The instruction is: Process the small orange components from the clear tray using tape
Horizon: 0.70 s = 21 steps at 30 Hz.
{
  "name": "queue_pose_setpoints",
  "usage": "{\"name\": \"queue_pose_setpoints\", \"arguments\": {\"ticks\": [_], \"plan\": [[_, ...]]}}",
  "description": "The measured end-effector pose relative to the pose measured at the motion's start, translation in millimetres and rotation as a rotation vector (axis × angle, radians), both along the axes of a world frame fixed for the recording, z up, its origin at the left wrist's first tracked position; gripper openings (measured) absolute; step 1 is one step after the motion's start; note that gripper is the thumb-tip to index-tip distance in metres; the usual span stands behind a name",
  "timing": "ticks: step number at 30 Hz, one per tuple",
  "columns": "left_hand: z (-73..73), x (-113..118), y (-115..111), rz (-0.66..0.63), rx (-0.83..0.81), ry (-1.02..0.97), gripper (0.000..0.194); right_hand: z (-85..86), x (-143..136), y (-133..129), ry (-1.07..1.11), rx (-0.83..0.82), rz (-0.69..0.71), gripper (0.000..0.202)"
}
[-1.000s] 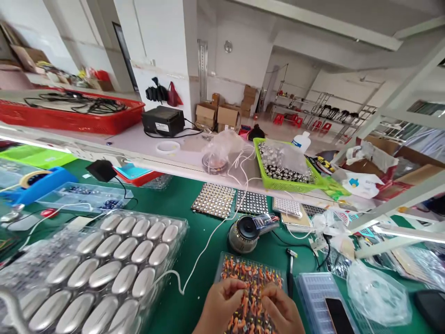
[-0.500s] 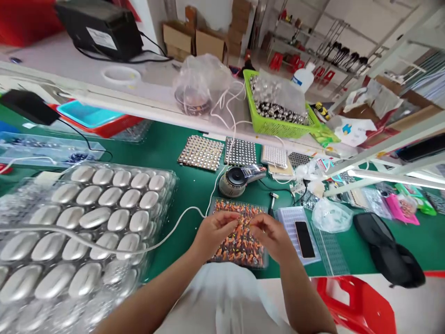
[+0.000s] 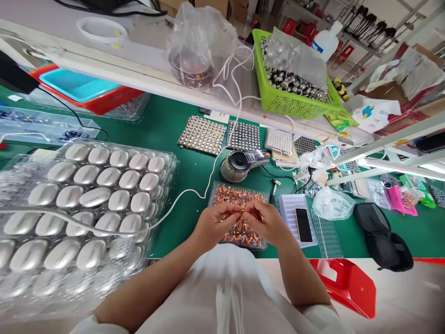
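Note:
My left hand (image 3: 213, 225) and my right hand (image 3: 266, 221) meet fingertip to fingertip above a clear tray (image 3: 212, 189). Both are closed in a pinch. Something tiny sits between the fingertips, too small to name. Rows of small orange parts with dark and pale bits (image 3: 245, 237) fill the tray under my fingers, and my hands hide its middle. Just beyond the tray stands a round grey device with a black top (image 3: 236, 166). A small hammer-like tool (image 3: 274, 188) lies to the tray's right.
Silver oval shells in plastic trays (image 3: 95, 197) spread across the left, with a white cable (image 3: 187, 191) over them. A phone (image 3: 303, 225) rests on a pale tray at right, near a black case (image 3: 380, 236). A shelf above holds a green basket (image 3: 288, 104).
My hands have come closer together, so their fingertips now meet over the tray. The head view has tilted downward, showing less of the room behind the shelf.

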<state>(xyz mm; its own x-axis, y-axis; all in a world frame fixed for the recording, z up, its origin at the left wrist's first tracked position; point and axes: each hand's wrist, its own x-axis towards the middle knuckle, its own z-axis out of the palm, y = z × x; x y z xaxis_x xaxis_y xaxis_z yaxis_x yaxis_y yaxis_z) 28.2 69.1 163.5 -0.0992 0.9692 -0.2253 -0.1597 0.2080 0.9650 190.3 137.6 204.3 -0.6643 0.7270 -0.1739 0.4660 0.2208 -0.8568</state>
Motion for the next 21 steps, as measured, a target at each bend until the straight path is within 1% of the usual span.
{"name": "queue_pose_setpoints", "arguments": {"ticks": [4, 8, 12, 16, 21], "plan": [[-3.8, 0.7, -2.0, -0.017, 0.033, 0.054, 0.019, -0.6, -0.3, 0.9, -0.024, 0.010, 0.001, 0.010], [-3.7, 1.3, -2.4, -0.006, 0.023, 0.070, 0.019, 0.0, 0.0, -1.1, -0.022, 0.001, -0.014, 0.010], [-3.3, 1.6, -1.8, 0.010, 0.021, 0.101, 0.019, 2.0, 0.0, -2.6, -0.013, 0.022, 0.003, 0.009], [-3.4, 1.6, -1.9, 0.003, 0.118, 0.214, 0.018, 2.6, -0.5, -2.1, -0.023, 0.023, -0.002, 0.011], [-0.5, 0.8, -1.7, -0.011, 0.217, 0.336, 0.017, 0.7, -0.8, -1.5, -0.039, -0.027, -0.013, 0.011]]}}
